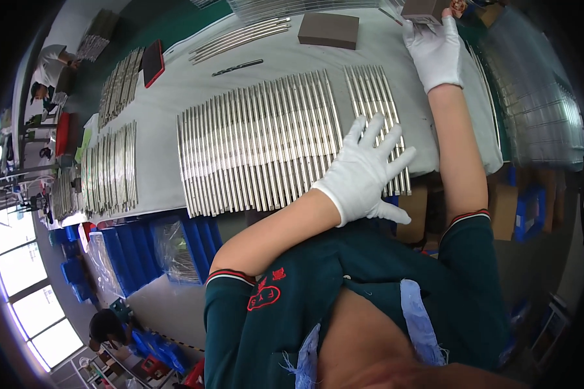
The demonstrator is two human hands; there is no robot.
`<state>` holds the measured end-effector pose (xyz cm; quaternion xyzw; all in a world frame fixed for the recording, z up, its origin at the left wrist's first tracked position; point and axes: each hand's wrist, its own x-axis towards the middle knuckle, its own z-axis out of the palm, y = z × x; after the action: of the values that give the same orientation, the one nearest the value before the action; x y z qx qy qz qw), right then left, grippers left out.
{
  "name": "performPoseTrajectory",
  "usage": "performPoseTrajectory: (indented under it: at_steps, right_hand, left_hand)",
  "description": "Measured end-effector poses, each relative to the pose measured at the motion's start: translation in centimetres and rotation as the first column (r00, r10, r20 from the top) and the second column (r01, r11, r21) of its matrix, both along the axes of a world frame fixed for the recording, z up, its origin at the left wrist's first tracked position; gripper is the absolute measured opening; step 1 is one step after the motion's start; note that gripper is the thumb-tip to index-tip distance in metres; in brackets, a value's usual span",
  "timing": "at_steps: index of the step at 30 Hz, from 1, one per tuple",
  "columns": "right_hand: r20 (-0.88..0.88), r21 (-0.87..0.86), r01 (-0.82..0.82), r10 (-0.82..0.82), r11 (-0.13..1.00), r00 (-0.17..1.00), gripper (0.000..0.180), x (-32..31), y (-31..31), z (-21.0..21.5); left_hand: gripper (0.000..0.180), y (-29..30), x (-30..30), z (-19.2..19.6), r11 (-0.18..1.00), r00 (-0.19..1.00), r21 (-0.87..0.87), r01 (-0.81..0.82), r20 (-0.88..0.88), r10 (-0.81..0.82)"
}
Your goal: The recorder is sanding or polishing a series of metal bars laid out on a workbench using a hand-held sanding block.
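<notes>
My left hand (370,170), in a white glove, lies with its fingers spread on a small group of shiny metal rods (368,87). To its left, a wide row of similar metal rods (253,146) lies side by side on the pale cloth. My right hand (435,55), also gloved, reaches to the far right and grips a brown rectangular block (424,9), cut off by the top edge. A second brown block (329,30) lies at the table's far side. A twist drill bit (238,67) rests beyond the wide row.
More rods (113,168) are grouped at the left, with several long rods (240,40) at the back. A red-edged dark phone-like object (153,63) lies near the far left edge. Blue bins (133,256) stand below. Clear plastic sheets (538,97) are at the right. Other people are at left.
</notes>
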<state>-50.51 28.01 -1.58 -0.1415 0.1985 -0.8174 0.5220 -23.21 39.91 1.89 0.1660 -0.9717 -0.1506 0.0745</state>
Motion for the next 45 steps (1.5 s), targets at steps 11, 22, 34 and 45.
performPoseTrajectory:
  at_steps: [11, 22, 34, 45]
  right_hand:
    - [-0.008, -0.046, -0.098, 0.098, 0.994, 0.995, 0.050, -1.8, -0.6, -0.8]
    - [-0.032, 0.017, -0.064, 0.064, 0.998, 0.997, 0.048, -1.0, -0.8, -0.9]
    - [-0.014, -0.072, -0.179, 0.178, 0.981, 0.984, 0.051, -2.6, -1.0, -2.2]
    - [-0.042, 0.039, -0.139, 0.140, 0.990, 0.989, 0.050, -1.4, -1.3, -1.8]
  left_hand:
    - [0.112, -1.9, 9.3, 1.2, 0.928, 0.922, -0.173, -0.329, 0.154, 0.356]
    - [0.113, -0.8, 3.7, -0.4, 0.974, 0.975, -0.081, -0.211, 0.055, 0.216]
    - [0.109, -0.7, 4.3, -0.1, 0.982, 0.983, -0.074, -0.172, 0.059, 0.176]
    - [0.110, -0.7, 7.8, 0.2, 0.967, 0.962, -0.063, -0.248, 0.097, 0.254]
